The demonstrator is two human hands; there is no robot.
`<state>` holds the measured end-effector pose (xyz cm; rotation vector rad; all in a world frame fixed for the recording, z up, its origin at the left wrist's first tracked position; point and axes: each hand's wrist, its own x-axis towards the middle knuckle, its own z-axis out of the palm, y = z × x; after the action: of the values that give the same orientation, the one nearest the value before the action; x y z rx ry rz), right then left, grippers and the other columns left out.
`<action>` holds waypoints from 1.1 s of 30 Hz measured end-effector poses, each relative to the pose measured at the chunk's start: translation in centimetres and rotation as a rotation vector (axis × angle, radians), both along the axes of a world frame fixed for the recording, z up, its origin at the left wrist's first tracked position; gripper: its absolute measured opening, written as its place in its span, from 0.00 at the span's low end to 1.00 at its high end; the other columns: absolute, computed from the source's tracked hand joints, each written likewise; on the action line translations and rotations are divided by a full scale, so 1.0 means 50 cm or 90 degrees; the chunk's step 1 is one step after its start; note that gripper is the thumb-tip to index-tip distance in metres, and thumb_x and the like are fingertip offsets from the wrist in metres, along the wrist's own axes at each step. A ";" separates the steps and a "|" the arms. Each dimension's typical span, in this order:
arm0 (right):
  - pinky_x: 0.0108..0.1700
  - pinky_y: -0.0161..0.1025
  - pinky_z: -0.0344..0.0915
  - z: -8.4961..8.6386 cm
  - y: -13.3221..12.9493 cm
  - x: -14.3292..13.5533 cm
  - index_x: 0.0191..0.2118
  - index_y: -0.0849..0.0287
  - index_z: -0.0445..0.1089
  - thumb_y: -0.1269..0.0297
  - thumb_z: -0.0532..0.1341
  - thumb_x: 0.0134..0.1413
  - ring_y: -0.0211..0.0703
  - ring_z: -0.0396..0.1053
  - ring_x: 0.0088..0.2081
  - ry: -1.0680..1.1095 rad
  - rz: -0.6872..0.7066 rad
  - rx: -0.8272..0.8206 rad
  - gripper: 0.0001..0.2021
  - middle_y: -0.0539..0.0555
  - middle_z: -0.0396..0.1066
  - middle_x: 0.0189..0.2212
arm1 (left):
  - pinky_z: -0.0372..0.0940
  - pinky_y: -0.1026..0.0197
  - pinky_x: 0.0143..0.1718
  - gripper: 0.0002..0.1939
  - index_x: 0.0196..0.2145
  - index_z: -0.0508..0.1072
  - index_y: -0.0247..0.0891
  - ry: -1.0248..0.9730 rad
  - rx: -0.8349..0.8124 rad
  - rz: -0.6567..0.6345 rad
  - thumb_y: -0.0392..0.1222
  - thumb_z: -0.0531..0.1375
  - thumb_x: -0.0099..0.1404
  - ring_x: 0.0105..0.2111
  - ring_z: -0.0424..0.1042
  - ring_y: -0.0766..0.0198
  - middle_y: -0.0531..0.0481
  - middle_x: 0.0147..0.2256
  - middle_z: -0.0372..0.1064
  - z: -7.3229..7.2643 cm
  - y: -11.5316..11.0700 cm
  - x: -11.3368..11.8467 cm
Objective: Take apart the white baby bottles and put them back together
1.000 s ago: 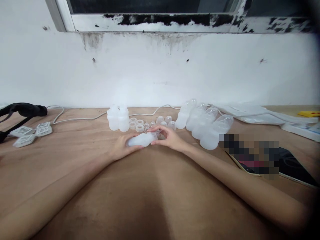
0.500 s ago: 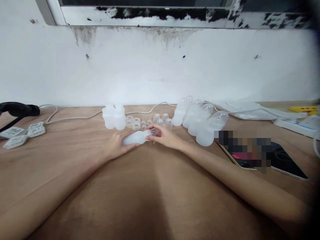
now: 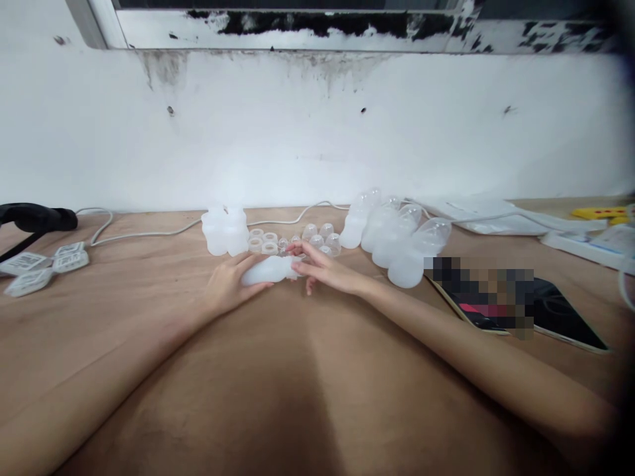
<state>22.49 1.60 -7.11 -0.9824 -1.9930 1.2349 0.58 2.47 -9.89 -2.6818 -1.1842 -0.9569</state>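
A translucent white bottle [image 3: 268, 270] lies on its side in the middle, its base toward the left. Fingers and thumb of my left hand [image 3: 232, 283] are wrapped around its base end. At its neck end is my right hand [image 3: 327, 270], with the thumb and fingers bent around the neck. Whatever part sits at the neck is mostly hidden by those fingers. Just behind the hands are clear rings [image 3: 269, 248], small clear pieces and clear domed caps [image 3: 311, 231].
White bottles [image 3: 224, 231] stand at the back left. Several bottles with clear domes [image 3: 405, 264] stand right of centre. Farther right lie a phone [image 3: 570, 317], a plastic bag [image 3: 479, 218] and a power strip [image 3: 585, 250]. A black strap [image 3: 37, 217] and labelled packets [image 3: 71, 258] are at left.
My right hand's fingers have shifted around the bottle neck and spread more, with a lower finger now showing. The clear part seen between them before is now hidden. My left hand keeps its hold.
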 end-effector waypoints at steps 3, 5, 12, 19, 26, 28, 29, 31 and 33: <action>0.24 0.33 0.67 -0.007 0.004 0.003 0.46 0.57 0.50 0.59 0.57 0.45 0.36 0.63 0.34 0.021 0.045 0.035 0.22 0.56 0.53 0.42 | 0.60 0.63 0.39 0.24 0.47 0.61 0.40 -0.032 -0.029 -0.010 0.54 0.55 0.55 0.40 0.64 0.63 0.50 0.42 0.63 -0.002 0.005 -0.002; 0.24 0.33 0.67 -0.017 0.010 0.000 0.44 0.57 0.50 0.59 0.57 0.46 0.36 0.63 0.34 0.044 0.045 0.029 0.20 0.54 0.57 0.39 | 0.60 0.63 0.39 0.23 0.47 0.61 0.40 -0.029 -0.020 -0.016 0.53 0.55 0.55 0.40 0.64 0.63 0.50 0.41 0.63 -0.002 0.007 -0.003; 0.40 0.38 0.64 -0.029 0.015 -0.009 0.40 0.59 0.56 0.65 0.63 0.39 0.39 0.61 0.41 0.014 -0.072 0.219 0.21 0.55 0.56 0.42 | 0.59 0.63 0.40 0.23 0.47 0.63 0.40 -0.029 0.000 -0.008 0.53 0.55 0.55 0.40 0.64 0.63 0.50 0.41 0.63 0.003 0.005 -0.005; 0.45 0.40 0.60 -0.017 0.010 0.005 0.46 0.57 0.60 0.65 0.58 0.46 0.40 0.59 0.46 -0.105 -0.031 0.482 0.18 0.55 0.60 0.45 | 0.59 0.64 0.41 0.25 0.45 0.66 0.41 -0.076 -0.315 -0.034 0.55 0.57 0.51 0.41 0.65 0.62 0.53 0.42 0.66 0.046 0.007 -0.008; 0.21 0.31 0.60 -0.020 0.011 -0.009 0.31 0.65 0.62 0.47 0.49 0.50 0.35 0.66 0.23 -0.078 -0.089 0.107 0.21 0.56 0.68 0.25 | 0.60 0.62 0.40 0.26 0.46 0.65 0.43 -0.014 -0.226 -0.033 0.56 0.57 0.51 0.40 0.65 0.61 0.53 0.42 0.65 0.057 -0.002 -0.005; 0.15 0.30 0.54 -0.017 0.010 -0.012 0.25 0.67 0.61 0.44 0.39 0.52 0.34 0.63 0.16 -0.107 -0.068 -0.027 0.29 0.57 0.66 0.19 | 0.59 0.61 0.40 0.26 0.47 0.64 0.44 0.018 -0.112 -0.030 0.56 0.56 0.52 0.40 0.65 0.61 0.53 0.42 0.65 0.047 -0.007 -0.002; 0.14 0.29 0.53 -0.014 0.008 -0.012 0.25 0.67 0.62 0.44 0.36 0.53 0.34 0.63 0.16 -0.118 -0.067 -0.058 0.31 0.58 0.65 0.19 | 0.59 0.62 0.39 0.26 0.48 0.63 0.45 0.028 -0.094 -0.035 0.56 0.56 0.53 0.40 0.64 0.62 0.53 0.42 0.65 0.041 -0.008 0.000; 0.16 0.29 0.56 -0.005 0.004 -0.008 0.34 0.67 0.63 0.45 0.37 0.53 0.34 0.65 0.21 -0.108 -0.081 -0.040 0.30 0.59 0.67 0.26 | 0.60 0.62 0.39 0.25 0.47 0.63 0.45 0.018 -0.095 -0.034 0.56 0.55 0.53 0.39 0.65 0.62 0.54 0.42 0.65 0.030 -0.005 -0.001; 0.22 0.29 0.62 0.003 0.000 -0.002 0.47 0.62 0.57 0.48 0.47 0.52 0.36 0.67 0.32 -0.074 -0.062 0.057 0.24 0.59 0.64 0.40 | 0.59 0.63 0.40 0.25 0.47 0.63 0.45 -0.014 -0.109 -0.021 0.56 0.56 0.53 0.39 0.65 0.63 0.54 0.42 0.65 0.021 0.001 -0.004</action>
<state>22.41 1.60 -6.94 -1.1149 -2.0443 1.0482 0.36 2.54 -8.84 -2.8370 -1.2855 -0.9315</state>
